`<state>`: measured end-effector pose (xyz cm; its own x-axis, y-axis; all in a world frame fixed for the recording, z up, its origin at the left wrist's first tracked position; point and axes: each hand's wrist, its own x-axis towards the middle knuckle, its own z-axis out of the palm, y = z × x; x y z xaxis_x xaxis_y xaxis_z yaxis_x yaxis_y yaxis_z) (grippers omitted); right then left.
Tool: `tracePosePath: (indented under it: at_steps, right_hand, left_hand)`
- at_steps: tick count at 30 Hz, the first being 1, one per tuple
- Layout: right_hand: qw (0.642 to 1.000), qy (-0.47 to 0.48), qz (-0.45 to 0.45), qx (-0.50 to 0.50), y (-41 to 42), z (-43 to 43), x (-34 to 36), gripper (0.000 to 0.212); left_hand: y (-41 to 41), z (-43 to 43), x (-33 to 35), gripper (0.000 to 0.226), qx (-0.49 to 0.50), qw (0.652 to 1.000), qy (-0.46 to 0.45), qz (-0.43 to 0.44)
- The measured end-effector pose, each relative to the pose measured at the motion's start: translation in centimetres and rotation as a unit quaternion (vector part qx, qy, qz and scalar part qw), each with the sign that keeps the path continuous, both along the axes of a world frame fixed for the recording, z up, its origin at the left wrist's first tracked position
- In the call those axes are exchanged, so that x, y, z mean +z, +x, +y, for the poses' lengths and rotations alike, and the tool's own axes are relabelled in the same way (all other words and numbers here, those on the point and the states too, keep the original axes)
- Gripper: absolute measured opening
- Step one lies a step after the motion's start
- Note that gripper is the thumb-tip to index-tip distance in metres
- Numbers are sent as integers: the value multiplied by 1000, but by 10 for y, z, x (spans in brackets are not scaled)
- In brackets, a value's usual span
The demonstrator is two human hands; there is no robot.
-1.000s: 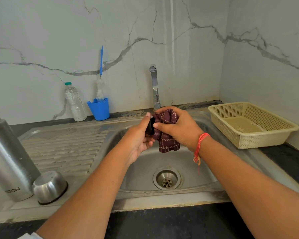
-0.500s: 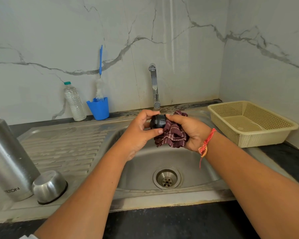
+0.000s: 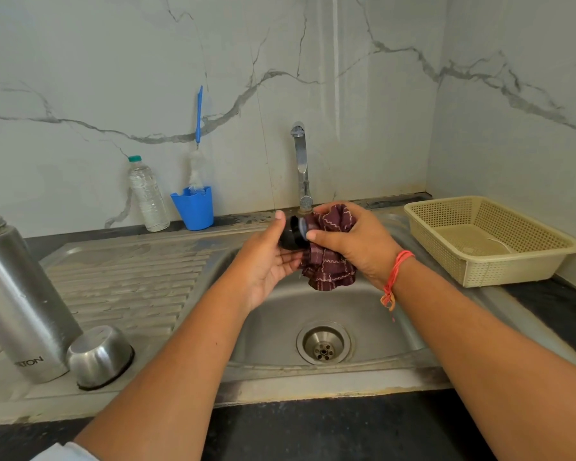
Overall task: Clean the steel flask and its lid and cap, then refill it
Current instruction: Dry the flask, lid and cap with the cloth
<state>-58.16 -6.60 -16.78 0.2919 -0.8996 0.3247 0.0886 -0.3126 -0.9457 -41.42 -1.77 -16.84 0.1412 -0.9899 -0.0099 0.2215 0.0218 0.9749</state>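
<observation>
Wiping the lid over the sink: my left hand pinched it between thumb and fingers, and my right hand gripped the bunched cloth against its face, hands together. Risk: the left hold looked light (lid probably wet), so a hard rub could knock it into the sink. The flask stood on the drainboard, cap upended just beside it; a careless elbow might topple either.

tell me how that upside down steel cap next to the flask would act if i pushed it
The steel cap sits rim down on the drainboard, so it would probably slide rather than roll. Its polished dome looks smooth, likely slippery in wet fingers. Hollow steel, so probably light and stiff.
</observation>
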Motion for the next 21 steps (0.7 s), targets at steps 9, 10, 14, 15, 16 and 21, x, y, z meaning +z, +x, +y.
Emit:
tracePosePath:
  at_steps: [9,10,14,15,16,21]
  right_hand:
    - [971,-135,168,-102,2,-2,-1,35]
    - [967,-139,189,-100,4,-1,-1,35]
    - [966,-139,185,-115,7,2,-1,34]
    - [964,-142,194,-110,8,4,0,33]
    - [962,-145,208,-105,8,6,1,33]
    - [961,-136,220,-98,4,7,0,34]
  left_hand:
    - [12,-3,1,37,94,995,-2,22]
    - [14,-1,1,35,104,994,-27,-5]
    - [18,4,-1,34,192,942,-112,-252]
    - [18,8,0,34,201,933,-113,-277]
    - [16,10,1,35,198,929,-110,-293]
    - [18,21,17,48,176,846,-127,-488]
